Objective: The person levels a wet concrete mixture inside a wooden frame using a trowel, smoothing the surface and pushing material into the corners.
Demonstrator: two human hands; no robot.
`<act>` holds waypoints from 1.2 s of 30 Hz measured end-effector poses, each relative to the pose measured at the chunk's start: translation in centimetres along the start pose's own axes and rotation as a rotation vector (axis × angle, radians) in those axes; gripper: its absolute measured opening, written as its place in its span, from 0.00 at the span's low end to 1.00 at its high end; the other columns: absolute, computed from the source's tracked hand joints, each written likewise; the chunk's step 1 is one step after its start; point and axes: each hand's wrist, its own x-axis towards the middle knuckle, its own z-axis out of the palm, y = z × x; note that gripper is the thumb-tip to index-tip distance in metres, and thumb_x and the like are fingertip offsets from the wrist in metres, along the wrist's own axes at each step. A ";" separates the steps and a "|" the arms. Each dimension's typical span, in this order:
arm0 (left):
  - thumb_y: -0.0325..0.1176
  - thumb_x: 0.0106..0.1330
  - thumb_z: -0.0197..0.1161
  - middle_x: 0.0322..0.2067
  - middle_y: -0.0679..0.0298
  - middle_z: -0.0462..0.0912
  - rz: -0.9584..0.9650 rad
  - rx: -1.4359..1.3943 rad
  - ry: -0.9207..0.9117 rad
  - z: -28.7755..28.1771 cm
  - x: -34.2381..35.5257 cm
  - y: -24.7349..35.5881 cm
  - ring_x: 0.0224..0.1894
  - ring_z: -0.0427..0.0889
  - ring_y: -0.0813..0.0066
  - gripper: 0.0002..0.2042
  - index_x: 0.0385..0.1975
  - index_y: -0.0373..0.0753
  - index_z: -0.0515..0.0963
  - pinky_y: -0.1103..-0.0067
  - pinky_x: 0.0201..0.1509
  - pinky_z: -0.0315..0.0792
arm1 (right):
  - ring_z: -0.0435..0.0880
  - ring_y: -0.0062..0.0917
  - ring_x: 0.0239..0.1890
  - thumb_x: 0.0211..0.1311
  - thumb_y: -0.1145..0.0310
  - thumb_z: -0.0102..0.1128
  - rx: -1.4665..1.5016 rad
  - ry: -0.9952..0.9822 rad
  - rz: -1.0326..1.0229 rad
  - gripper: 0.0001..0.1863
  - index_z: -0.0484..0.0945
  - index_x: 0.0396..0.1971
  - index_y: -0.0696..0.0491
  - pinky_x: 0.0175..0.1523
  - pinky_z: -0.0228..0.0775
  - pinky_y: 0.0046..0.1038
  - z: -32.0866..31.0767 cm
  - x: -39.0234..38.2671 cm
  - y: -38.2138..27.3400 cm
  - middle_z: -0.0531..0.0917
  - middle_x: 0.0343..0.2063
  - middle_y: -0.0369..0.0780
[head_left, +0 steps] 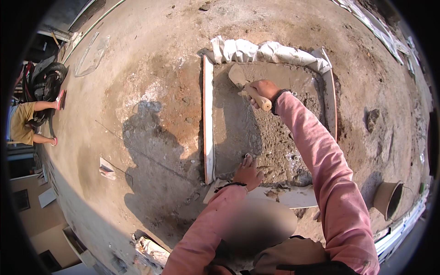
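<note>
My right hand (263,90) is closed round the wooden handle of a trowel (237,75). Its metal blade lies against the wet grey concrete (279,123) near the far left corner of a rectangular form (209,123). At the form's near side, my left hand (249,175) reaches over the edge with fingers stretched forward and thumb apart. Its fingertips touch or nearly touch a small pale ring (248,156) in the concrete. The left part of the surface looks smooth, the right part rough. Another ring (294,157) stands to the right.
Crumpled white sheeting (256,50) lines the form's far edge. A bucket (388,200) lies at the right. On the ground at left is a small float-like tool (107,168). Another person's legs (43,106) show at far left beside a motorcycle (46,80).
</note>
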 end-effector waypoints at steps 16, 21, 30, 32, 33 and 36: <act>0.46 0.64 0.51 0.66 0.40 0.48 -0.010 -0.074 -0.033 -0.1 -0.1 0.1 0.69 0.48 0.49 0.32 0.61 0.28 0.58 0.66 0.70 0.48 | 0.82 0.42 0.37 0.54 0.67 0.48 -1.571 0.210 -0.475 0.13 0.81 0.30 0.57 0.45 0.73 0.38 1.1 3.4 -1.5 0.82 0.30 0.49; 0.46 0.64 0.52 0.65 0.39 0.48 0.006 -0.042 -0.050 -0.5 -0.1 0.2 0.69 0.48 0.49 0.33 0.62 0.28 0.57 0.66 0.70 0.47 | 0.81 0.46 0.40 0.55 0.65 0.46 -1.492 0.254 -0.501 0.15 0.80 0.33 0.58 0.47 0.71 0.42 0.9 4.6 -2.0 0.81 0.34 0.52; 0.48 0.64 0.49 0.66 0.42 0.49 -0.007 -0.017 -0.040 -0.3 0.0 0.2 0.69 0.49 0.53 0.33 0.62 0.30 0.57 0.64 0.70 0.47 | 0.82 0.47 0.37 0.57 0.67 0.45 -1.390 0.225 -0.461 0.15 0.79 0.31 0.61 0.42 0.72 0.42 0.7 4.6 0.3 0.81 0.30 0.53; 0.48 0.64 0.48 0.66 0.42 0.48 0.015 -0.009 -0.023 0.1 0.2 -0.1 0.69 0.49 0.52 0.32 0.63 0.30 0.57 0.63 0.70 0.47 | 0.81 0.47 0.37 0.57 0.67 0.45 -1.429 0.241 -0.414 0.15 0.79 0.31 0.61 0.43 0.72 0.42 0.2 4.4 -0.5 0.81 0.31 0.54; 0.48 0.64 0.48 0.66 0.42 0.48 0.023 -0.006 -0.013 0.2 0.1 -0.3 0.69 0.49 0.52 0.32 0.63 0.31 0.57 0.63 0.70 0.47 | 0.81 0.47 0.37 0.57 0.67 0.46 -1.449 0.246 -0.393 0.15 0.79 0.31 0.61 0.43 0.72 0.42 0.0 4.1 -0.9 0.81 0.31 0.54; 0.48 0.64 0.47 0.66 0.42 0.48 -0.005 -0.020 -0.075 -0.2 0.1 0.1 0.69 0.49 0.52 0.32 0.63 0.31 0.56 0.63 0.70 0.47 | 0.83 0.42 0.33 0.59 0.66 0.43 -1.435 0.283 -0.399 0.16 0.79 0.31 0.61 0.39 0.73 0.40 -2.7 1.8 -1.5 0.81 0.28 0.53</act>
